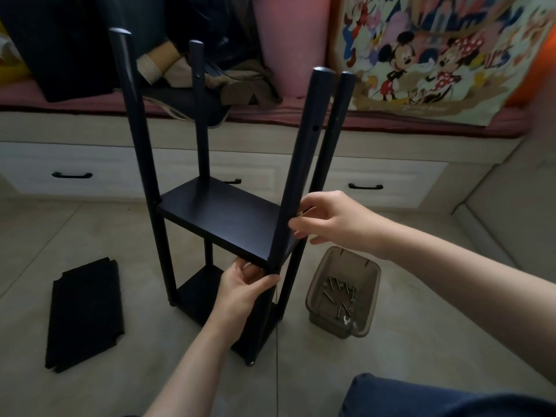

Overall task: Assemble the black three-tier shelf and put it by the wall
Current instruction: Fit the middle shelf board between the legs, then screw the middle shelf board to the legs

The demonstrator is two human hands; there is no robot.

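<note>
Head view: the black shelf (231,203) stands upright on pale floor tiles (421,341) at the centre of the frame, apart from the white drawer fronts (90,170) with black handles behind it. Its bottom board (195,296) and middle board (216,224) sit between the posts, whose tops are bare. The left hand (243,284) grips the near corner of the middle board, fingers curled beneath and thumb across the joint. The right hand (328,222) is at the near post (301,152) level with that board, with thumb and fingertips closed on the post's right side. At lower left a loose black board (85,314) lies flat on the tiles. At lower right, near the shelf, a brownish see-through bin (373,284) holds screws (340,291). Above the drawers runs a pink cushioned ledge (301,112) carrying dark clothing (75,40), a pink tub (288,40) and a cartoon-print bag (436,55).
</note>
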